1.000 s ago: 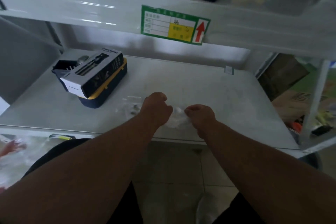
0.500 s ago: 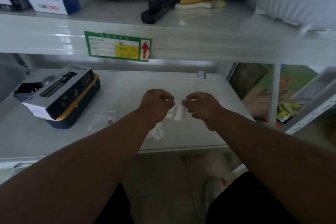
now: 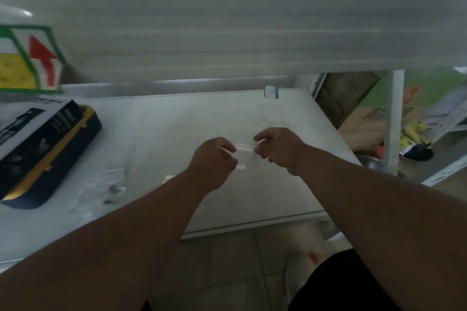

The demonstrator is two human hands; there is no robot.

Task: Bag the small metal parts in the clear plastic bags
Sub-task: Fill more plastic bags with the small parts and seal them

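A small clear plastic bag (image 3: 244, 153) is stretched flat between my two hands, a little above the white shelf (image 3: 164, 129). My left hand (image 3: 213, 163) pinches its left edge and my right hand (image 3: 279, 148) pinches its right edge. The frame is blurred, so I cannot tell if anything is inside the bag. Further left on the shelf lie more clear bags (image 3: 111, 184) with a few small dark metal parts (image 3: 113, 190) among them.
A black and yellow case with a printed box on top (image 3: 43, 146) lies at the shelf's left. An upper shelf (image 3: 227, 33) with a green label (image 3: 27, 58) hangs overhead. To the right are a shelf post (image 3: 393, 124), cardboard boxes (image 3: 371, 118) and a metal bowl (image 3: 371, 163).
Both hands lifted from the shelf's front edge and pulled apart, spreading the crumpled bag flat between them. The camera swung to the right and closer.
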